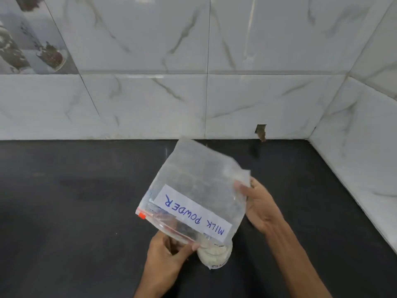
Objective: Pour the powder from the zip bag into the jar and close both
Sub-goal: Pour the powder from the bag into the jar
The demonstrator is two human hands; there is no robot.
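Here we go: the zip bag (193,190) is upended, its mouth dipped down onto the jar (216,255), which stands on the dark desk (75,211) at 6 o'clock in our view. White powder (214,252) shows inside the jar. We read the label (193,212) upside down: MILK POWDER.

The left hand (169,252) sits at 9 o'clock from the jar. Its grip is narrow, thumb and curled fingers pinching the bag's zip edge right beside the jar's rim; we cannot tell whether it touches the glass. The right hand (257,203) is up at 1 o'clock from the jar, its grip closed on the bag's raised far corner, thumb on the near face and fingers behind. The bag slants from that corner down to the jar, with the red slider (141,215) out at the free end of the zip, at 10 o'clock from the jar.

For room, the tiled wall (150,93) closes the desk at 12 o'clock and a side wall (365,168) runs along 3 o'clock. Toward 9 o'clock we see a broad stretch of open desk.
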